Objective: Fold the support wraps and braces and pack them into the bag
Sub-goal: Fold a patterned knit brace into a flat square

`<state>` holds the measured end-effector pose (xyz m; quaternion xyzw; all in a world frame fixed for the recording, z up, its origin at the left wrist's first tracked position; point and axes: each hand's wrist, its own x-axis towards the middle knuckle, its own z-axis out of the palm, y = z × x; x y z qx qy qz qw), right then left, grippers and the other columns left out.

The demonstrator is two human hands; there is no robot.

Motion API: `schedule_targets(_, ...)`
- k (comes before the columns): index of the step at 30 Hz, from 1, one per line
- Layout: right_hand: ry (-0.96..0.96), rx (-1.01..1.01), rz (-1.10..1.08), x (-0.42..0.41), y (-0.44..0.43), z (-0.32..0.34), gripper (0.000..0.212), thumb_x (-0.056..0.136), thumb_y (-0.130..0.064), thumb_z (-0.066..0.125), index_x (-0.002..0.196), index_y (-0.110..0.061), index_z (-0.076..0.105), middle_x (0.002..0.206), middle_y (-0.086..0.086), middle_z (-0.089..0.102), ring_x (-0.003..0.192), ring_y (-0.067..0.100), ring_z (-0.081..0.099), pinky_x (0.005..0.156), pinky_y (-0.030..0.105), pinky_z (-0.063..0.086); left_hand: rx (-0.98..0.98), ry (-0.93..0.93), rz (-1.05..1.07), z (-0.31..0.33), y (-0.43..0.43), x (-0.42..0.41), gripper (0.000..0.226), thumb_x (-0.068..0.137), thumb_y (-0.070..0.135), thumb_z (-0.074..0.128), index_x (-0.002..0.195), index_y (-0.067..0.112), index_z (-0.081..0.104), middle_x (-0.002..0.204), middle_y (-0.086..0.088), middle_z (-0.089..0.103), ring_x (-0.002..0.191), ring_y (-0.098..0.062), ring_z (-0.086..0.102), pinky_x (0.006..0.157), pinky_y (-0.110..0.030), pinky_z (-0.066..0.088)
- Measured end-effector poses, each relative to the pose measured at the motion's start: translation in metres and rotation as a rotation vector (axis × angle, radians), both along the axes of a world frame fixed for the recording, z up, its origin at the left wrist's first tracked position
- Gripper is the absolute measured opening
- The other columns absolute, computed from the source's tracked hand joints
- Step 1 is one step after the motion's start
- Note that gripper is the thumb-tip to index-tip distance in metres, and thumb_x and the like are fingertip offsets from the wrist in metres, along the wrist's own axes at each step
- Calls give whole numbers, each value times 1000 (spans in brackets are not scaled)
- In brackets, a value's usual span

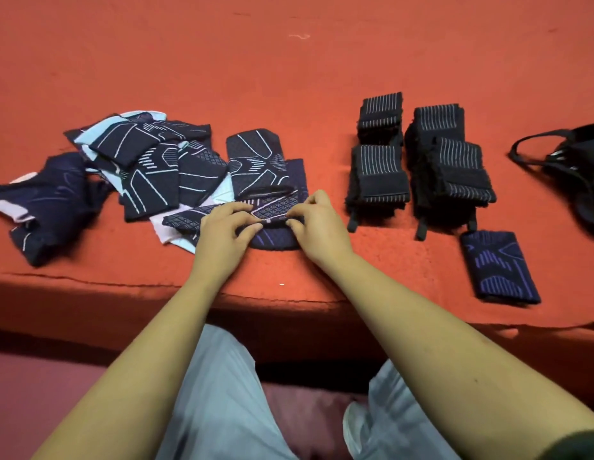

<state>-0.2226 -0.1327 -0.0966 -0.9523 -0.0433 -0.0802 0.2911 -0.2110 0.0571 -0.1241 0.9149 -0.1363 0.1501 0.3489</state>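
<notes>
A dark navy brace (275,207) with pale line patterns lies near the front edge of the orange surface. My left hand (224,232) pinches its near edge from the left and my right hand (317,224) pinches it from the right. A loose pile of similar patterned braces (149,164) spreads to the left. Several folded black striped wraps (418,161) stand in neat stacks to the right. One folded purple-patterned brace (498,267) lies alone at the front right. The black bag (581,167) sits at the far right, partly cut off by the frame.
The orange cloth-covered surface (289,61) stretches far back. Its front edge (123,287) drops off just before my knees, which wear grey trousers (216,393). The bag's black strap (524,151) loops out toward the stacks.
</notes>
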Motion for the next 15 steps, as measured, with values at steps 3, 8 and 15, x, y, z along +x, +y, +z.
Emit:
schedule_targets(3,-180,77,22,-4,-1,7,15,88,-23,66,100,-17,74,105,5,53,96,28,56,86,41,48,-66,-23,-33,5,3,-2,15,84,16,75,99,17,74,112,3,70,110,-17,60,102,-47,44)
schedule_targets(8,-395,146,-8,-18,-13,26,14,86,-24,62,92,-16,72,101,1,60,97,26,52,90,40,44,-27,-84,-33,11,4,-6,43,70,4,57,109,13,72,113,-2,70,110,-23,62,104,-47,44)
schedule_targets(15,-281,551,-150,-53,-56,42,10,97,-13,57,88,-11,60,77,-11,59,72,-4,52,72,15,40,-183,-119,129,24,24,-1,18,81,9,69,96,16,75,108,-4,72,109,-20,64,104,-33,45)
